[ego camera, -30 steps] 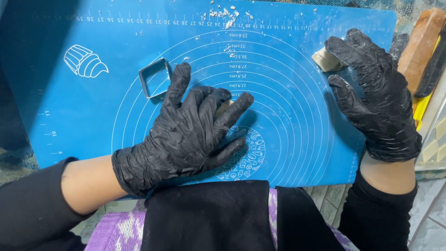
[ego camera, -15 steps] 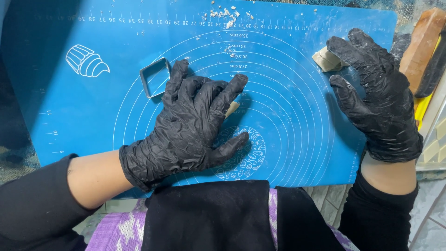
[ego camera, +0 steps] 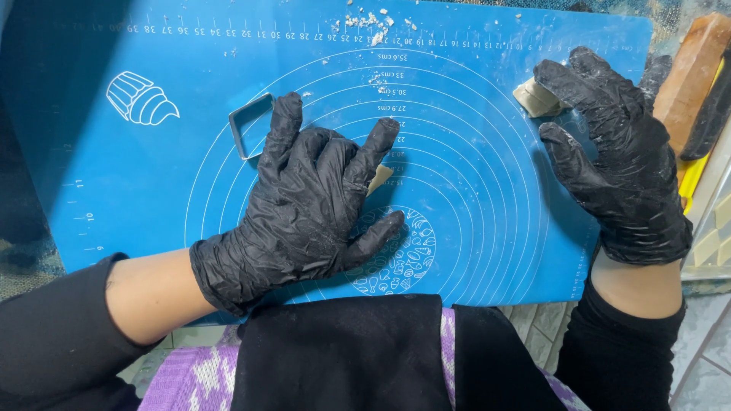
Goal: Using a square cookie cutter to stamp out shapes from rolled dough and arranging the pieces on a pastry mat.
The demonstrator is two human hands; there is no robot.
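Now we see both hands in black gloves over a blue baking mat (ego camera: 487,228) printed with rings and a cupcake drawing. Our left hand (ego camera: 312,205) lies flat, fingers spread, palm pressing a pale piece of dough (ego camera: 379,180) — only a small corner shows between the fingers, so it grips nothing. Its forefinger tip touches a square metal cutter (ego camera: 250,125) lying on the mat just beside it. Our right hand (ego camera: 617,160) is open too, fingers loosely curved, fingertips resting on a second dough lump (ego camera: 537,99) near the mat's right edge — touching, not clasping. Crumbs (ego camera: 373,19) are scattered by the top edge. A wooden rolling pin (ego camera: 689,72) lies beyond the mat, at right.
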